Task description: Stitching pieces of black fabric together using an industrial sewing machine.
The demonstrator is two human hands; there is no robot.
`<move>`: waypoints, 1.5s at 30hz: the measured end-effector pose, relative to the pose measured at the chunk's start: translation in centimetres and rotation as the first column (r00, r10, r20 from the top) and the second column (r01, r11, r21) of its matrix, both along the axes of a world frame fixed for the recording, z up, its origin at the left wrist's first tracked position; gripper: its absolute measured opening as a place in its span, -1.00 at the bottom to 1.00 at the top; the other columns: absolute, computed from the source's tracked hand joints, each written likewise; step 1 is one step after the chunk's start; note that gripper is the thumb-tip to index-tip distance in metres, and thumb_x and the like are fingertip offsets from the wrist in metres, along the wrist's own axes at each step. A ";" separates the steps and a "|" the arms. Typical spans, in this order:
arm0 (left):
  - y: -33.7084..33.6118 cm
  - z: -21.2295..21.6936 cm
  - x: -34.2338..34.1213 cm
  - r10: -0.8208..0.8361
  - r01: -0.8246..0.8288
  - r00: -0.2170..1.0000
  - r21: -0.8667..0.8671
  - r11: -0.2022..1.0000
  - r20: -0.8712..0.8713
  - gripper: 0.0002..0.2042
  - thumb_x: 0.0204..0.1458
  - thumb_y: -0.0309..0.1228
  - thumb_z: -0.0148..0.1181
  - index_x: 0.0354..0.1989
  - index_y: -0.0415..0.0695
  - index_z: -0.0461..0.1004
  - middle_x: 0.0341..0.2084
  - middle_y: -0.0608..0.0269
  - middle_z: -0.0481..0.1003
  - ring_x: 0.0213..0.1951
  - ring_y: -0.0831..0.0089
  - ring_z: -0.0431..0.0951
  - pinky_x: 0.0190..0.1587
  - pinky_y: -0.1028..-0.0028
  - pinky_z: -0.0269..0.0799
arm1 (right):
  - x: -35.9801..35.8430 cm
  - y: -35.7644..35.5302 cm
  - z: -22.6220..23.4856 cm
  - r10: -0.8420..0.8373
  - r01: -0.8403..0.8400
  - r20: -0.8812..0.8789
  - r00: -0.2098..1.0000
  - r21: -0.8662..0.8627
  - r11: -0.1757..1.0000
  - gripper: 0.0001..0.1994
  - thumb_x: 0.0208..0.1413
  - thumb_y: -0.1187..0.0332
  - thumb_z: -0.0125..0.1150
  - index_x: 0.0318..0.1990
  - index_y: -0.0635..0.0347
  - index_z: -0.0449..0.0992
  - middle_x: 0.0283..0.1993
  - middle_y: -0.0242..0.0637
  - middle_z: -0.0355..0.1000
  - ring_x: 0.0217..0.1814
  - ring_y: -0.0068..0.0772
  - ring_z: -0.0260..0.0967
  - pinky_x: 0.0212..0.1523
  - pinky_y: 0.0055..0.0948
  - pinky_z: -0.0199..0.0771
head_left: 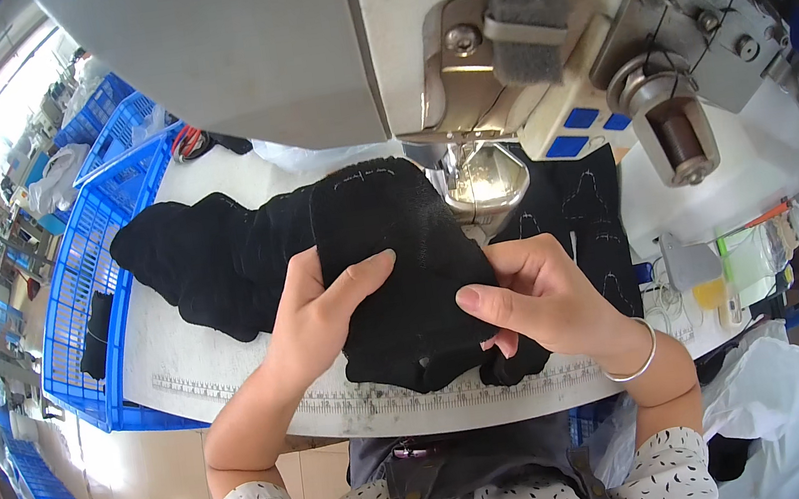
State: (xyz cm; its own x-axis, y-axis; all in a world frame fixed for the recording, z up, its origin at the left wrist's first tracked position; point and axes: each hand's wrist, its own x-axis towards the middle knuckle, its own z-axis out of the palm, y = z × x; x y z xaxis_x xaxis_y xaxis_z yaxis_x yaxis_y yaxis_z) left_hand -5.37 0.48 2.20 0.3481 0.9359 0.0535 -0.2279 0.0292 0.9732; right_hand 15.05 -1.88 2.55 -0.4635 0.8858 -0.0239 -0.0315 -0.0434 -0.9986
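Observation:
A piece of black fabric [403, 279] with a pale stitched line near its far edge hangs between my two hands over the sewing machine table. My left hand [321, 305] pinches its left side, thumb on top. At the right side, my right hand [532, 298] grips the edge with thumb and fingers; some fingertips are hidden beneath. A bunched length of black cloth [218, 253] stretches away to the left on the table. Just beyond the fabric is the lit needle area [486, 177] of the sewing machine [392, 38]. Another black fabric piece [597, 213] with pale outlines lies at right.
A blue plastic crate [108, 298] stands against the table's left edge, with a rolled black piece inside. Red-handled scissors [189, 143] lie at the back left. A ruler strip [338, 399] runs along the table's near edge. White plastic bags [773, 402] sit at lower right.

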 end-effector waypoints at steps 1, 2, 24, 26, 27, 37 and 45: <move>0.4 0.3 0.2 0.031 -0.032 0.999 -0.041 0.999 -0.031 -0.82 0.00 -0.51 0.06 -0.24 -0.33 0.44 -0.38 0.23 0.50 -0.36 0.57 0.48 -0.30 0.59 0.40 | 0.1 0.3 0.3 -0.005 0.005 -0.013 1.000 0.030 1.000 -0.74 0.10 0.31 0.10 -0.52 0.33 0.42 -0.65 -0.45 0.32 -0.72 -0.75 0.23 -0.63 -0.70 0.32; 0.7 0.6 0.4 0.060 -0.064 0.996 -0.081 0.995 -0.062 -0.79 -0.07 -0.51 0.10 -0.25 -0.34 0.43 -0.39 0.18 0.50 -0.38 0.50 0.51 -0.31 0.56 0.42 | 0.2 0.6 0.5 -0.010 0.012 -0.025 1.000 0.059 0.998 -0.75 0.10 0.31 0.10 -0.51 0.32 0.41 -0.64 -0.45 0.33 -0.71 -0.75 0.23 -0.63 -0.70 0.32; 5.4 1.5 3.2 -0.051 0.051 0.999 0.016 0.999 -0.015 -0.81 -0.08 -0.47 0.12 -0.32 -0.33 0.47 -0.47 0.26 0.50 -0.43 0.60 0.46 -0.35 0.61 0.36 | 1.6 1.4 -1.1 -0.271 0.281 -0.097 0.958 0.115 0.953 -0.80 0.08 0.33 0.14 -0.33 0.33 0.46 -0.55 -0.44 0.35 -0.61 -0.71 0.30 -0.67 -0.71 0.37; 5.5 1.4 3.2 -0.064 0.065 0.997 0.024 0.998 -0.036 -0.82 -0.09 -0.48 0.11 -0.32 -0.32 0.48 -0.47 0.27 0.49 -0.43 0.60 0.45 -0.35 0.61 0.36 | 1.7 1.4 -1.1 -0.263 0.274 -0.099 0.960 0.120 0.954 -0.80 0.08 0.33 0.14 -0.33 0.33 0.46 -0.55 -0.45 0.35 -0.61 -0.71 0.30 -0.67 -0.71 0.37; 5.5 1.4 3.2 -0.066 0.067 0.997 0.024 0.997 -0.036 -0.82 -0.09 -0.48 0.11 -0.32 -0.32 0.48 -0.47 0.27 0.49 -0.43 0.60 0.45 -0.35 0.61 0.36 | 1.6 1.4 -1.1 -0.258 0.270 -0.103 0.961 0.124 0.955 -0.80 0.08 0.33 0.14 -0.33 0.33 0.46 -0.55 -0.45 0.35 -0.62 -0.72 0.29 -0.67 -0.71 0.37; 5.7 2.0 3.2 0.021 -0.024 0.998 -0.042 0.999 -0.059 -0.69 -0.14 -0.51 0.15 -0.17 -0.36 0.39 -0.40 0.18 0.49 -0.41 0.53 0.47 -0.34 0.58 0.38 | 1.2 1.3 -1.2 -0.275 0.285 -0.099 0.956 0.113 0.952 -0.82 0.08 0.34 0.14 -0.36 0.32 0.45 -0.56 -0.44 0.36 -0.64 -0.72 0.30 -0.68 -0.72 0.35; 6.8 1.2 1.6 -0.212 0.210 0.972 -0.038 0.977 -0.098 -0.61 -0.18 -0.44 0.26 -0.17 -0.39 0.37 -0.36 0.13 0.48 -0.38 0.50 0.49 -0.27 0.56 0.39 | 0.7 1.1 -0.2 -0.323 0.332 -0.095 0.942 0.099 0.938 -0.73 0.10 0.31 0.13 -0.55 0.30 0.38 -0.64 -0.45 0.33 -0.64 -0.72 0.36 -0.72 -0.75 0.27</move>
State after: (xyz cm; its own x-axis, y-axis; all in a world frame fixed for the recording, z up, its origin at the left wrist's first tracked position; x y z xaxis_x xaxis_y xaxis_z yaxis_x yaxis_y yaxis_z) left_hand -3.78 7.27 3.44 0.5403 0.8413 -0.0161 -0.1149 0.0927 0.9890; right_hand 15.70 -0.82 2.31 -0.1436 0.9838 0.1077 -0.1014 0.0936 -0.9904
